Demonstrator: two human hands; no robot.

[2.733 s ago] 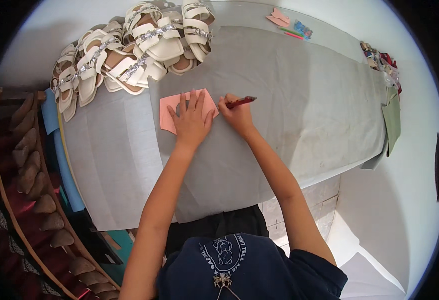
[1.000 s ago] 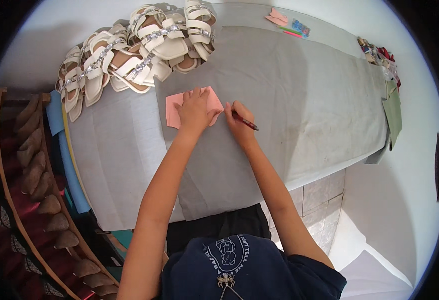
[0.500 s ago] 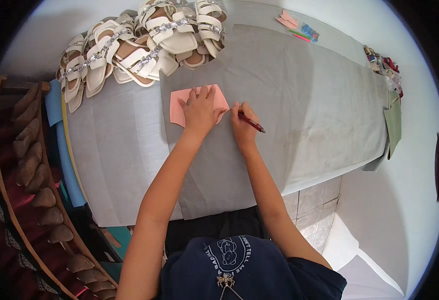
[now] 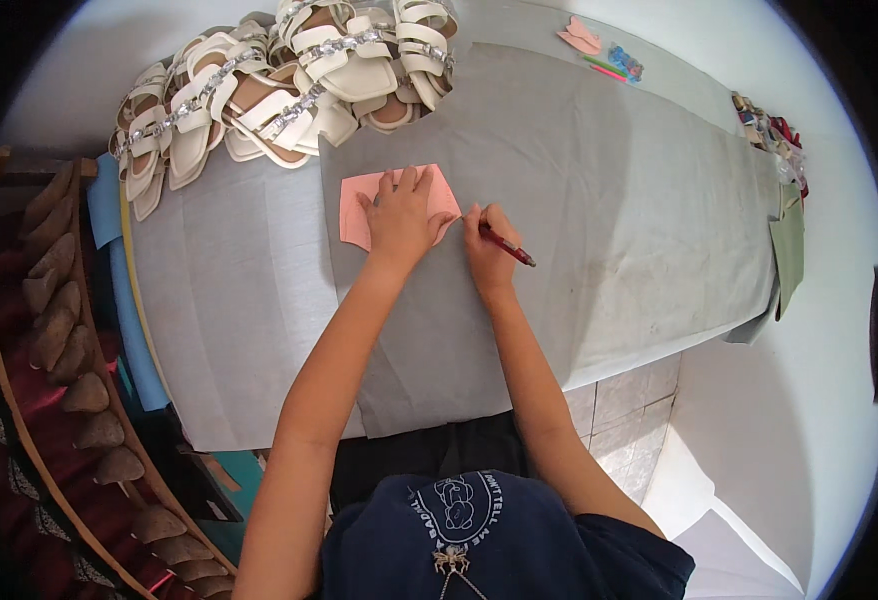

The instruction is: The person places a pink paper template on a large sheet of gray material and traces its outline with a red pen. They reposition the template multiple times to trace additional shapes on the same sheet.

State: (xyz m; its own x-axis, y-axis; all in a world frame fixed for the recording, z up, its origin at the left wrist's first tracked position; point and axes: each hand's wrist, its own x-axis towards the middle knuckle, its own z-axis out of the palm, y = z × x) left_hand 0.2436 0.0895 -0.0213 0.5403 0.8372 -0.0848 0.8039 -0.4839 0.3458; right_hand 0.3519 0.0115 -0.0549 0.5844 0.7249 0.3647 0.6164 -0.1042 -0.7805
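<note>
A pink cut-out pattern piece [image 4: 357, 192] lies flat on grey sheet material [image 4: 499, 120] spread over the table. My left hand [image 4: 401, 215] presses on it with fingers spread, covering much of its middle. Just right of the piece, my right hand [image 4: 491, 240] grips a dark red pen [image 4: 512, 247]. The pen's back end points toward the lower right. Its tip is hidden by my fingers, close to the right corner of the pink piece.
White strappy sandals with jewelled bands [image 4: 349, 70] are heaped at the back left. Another pink piece [image 4: 581, 36], a blue packet [image 4: 624, 62] and green and pink pens [image 4: 607, 70] lie at the back. A wooden rack of shoe lasts [image 4: 87, 393] stands left.
Both hands keep nearly the same place on and beside the pink piece. The pen's back end has shifted very slightly to the right.
</note>
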